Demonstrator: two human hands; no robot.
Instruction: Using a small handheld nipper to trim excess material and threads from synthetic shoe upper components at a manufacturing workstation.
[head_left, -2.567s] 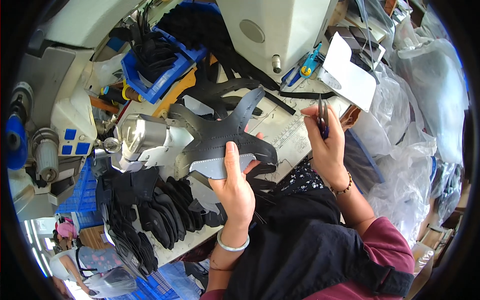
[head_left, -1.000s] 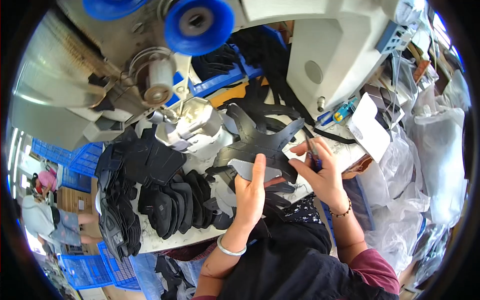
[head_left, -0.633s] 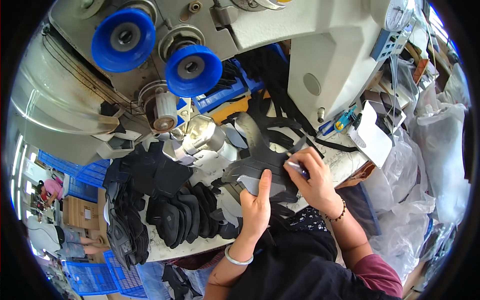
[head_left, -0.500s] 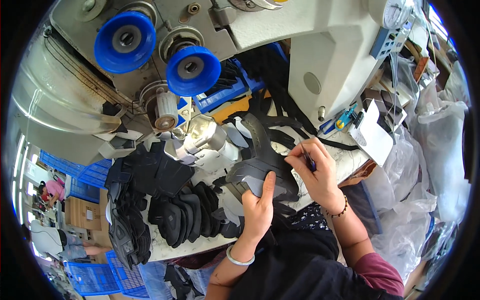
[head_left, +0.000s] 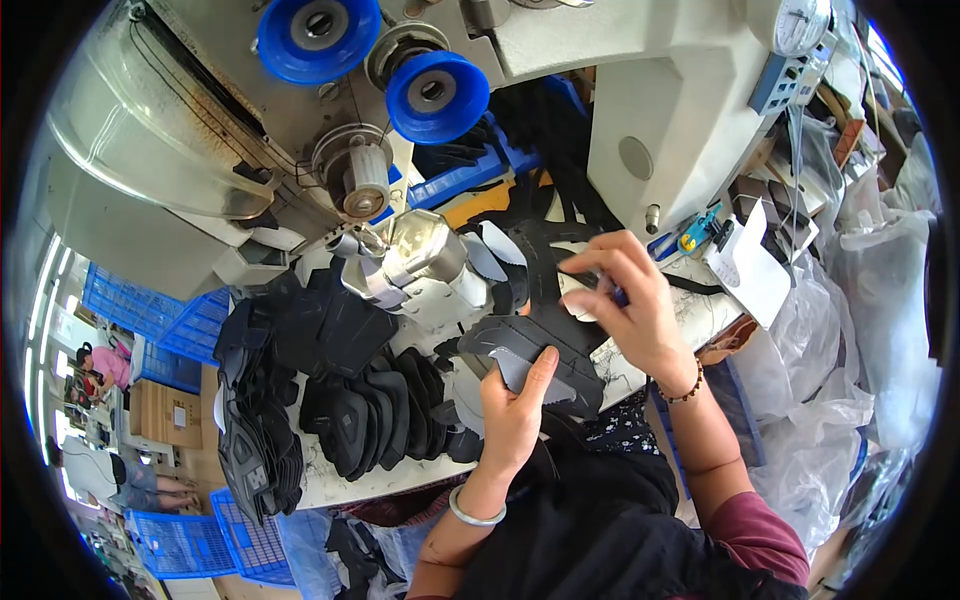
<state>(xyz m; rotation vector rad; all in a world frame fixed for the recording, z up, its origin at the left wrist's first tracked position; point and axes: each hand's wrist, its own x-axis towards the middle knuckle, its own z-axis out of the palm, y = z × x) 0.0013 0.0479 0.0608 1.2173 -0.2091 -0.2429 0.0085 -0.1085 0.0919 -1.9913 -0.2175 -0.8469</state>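
My left hand (head_left: 515, 415) grips the near edge of a dark grey shoe upper piece (head_left: 545, 330) with a lighter grey saw-edged patch under the thumb. My right hand (head_left: 630, 305) pinches the far part of the same piece, and a small blue-tipped tool shows between its fingers. The piece is held just in front of the shiny metal post (head_left: 415, 255) of the white sewing machine (head_left: 480, 110).
Stacks of black cut shoe parts (head_left: 340, 400) lie left on the worktable. Two blue thread wheels (head_left: 380, 60) sit above. Blue crates (head_left: 175, 330), clear plastic bags (head_left: 870, 330) at right, a white paper (head_left: 755, 270), and other people far left (head_left: 100, 365).
The view has tilted closer to the machine. My right hand came over from the right with its tool and took hold of the piece; both hands have folded and turned it toward the post.
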